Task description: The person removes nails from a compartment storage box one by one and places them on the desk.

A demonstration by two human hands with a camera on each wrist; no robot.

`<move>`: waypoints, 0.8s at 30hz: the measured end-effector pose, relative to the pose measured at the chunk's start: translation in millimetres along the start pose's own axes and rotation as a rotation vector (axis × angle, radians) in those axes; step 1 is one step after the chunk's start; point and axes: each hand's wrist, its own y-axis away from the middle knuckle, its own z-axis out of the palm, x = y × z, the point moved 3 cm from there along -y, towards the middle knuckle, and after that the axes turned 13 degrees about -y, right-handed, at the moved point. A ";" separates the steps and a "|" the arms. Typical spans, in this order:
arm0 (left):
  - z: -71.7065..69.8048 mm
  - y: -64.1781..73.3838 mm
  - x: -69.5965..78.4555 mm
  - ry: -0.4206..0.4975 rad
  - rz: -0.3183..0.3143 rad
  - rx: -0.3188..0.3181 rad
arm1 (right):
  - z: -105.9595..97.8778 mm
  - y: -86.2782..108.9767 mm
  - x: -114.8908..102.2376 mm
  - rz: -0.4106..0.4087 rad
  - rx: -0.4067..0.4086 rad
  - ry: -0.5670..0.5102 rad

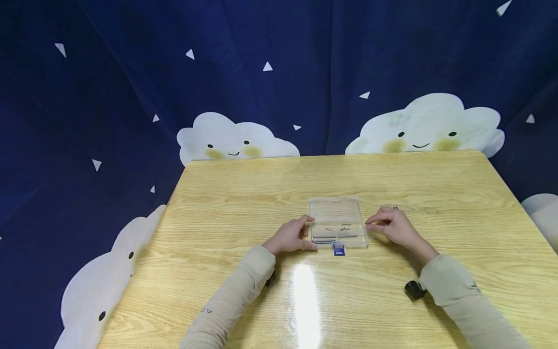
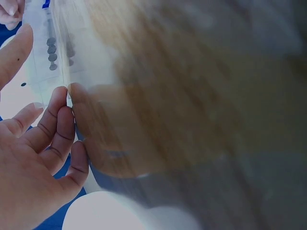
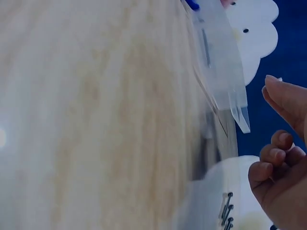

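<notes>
A shallow clear plastic box (image 1: 322,231) lies on the table, its lid (image 1: 335,209) folded back and a blue latch (image 1: 339,250) at its front. Thin metal nails (image 1: 324,241) lie inside; their dark round ends (image 2: 52,52) show through the wall in the left wrist view. My left hand (image 1: 293,235) holds the box by its left end, thumb at the front corner, index finger near the hinge. Just off the right end, my right hand (image 1: 390,227) pinches a small whitish piece (image 3: 279,79) between thumb and index finger, mostly hidden by the fingertips.
Several loose nails (image 3: 228,208) lie on the wooden table (image 1: 235,194) behind my right hand. Beneath the right wrist hangs a black wrist camera (image 1: 415,290). A dark blue curtain (image 1: 244,29) with cloud figures stands along the table's far and left edges.
</notes>
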 end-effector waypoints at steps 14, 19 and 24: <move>-0.3 0.1 -0.3 0.003 -0.006 -0.005 | 22.7 8.9 -10.9 -0.189 -0.062 0.099; 0.0 -0.4 -0.2 0.004 -0.009 -0.004 | 28.4 9.4 -15.0 -0.215 -0.095 0.213; 0.9 -0.5 -0.5 0.008 -0.009 -0.001 | 31.4 8.0 -20.2 -0.250 -0.152 0.324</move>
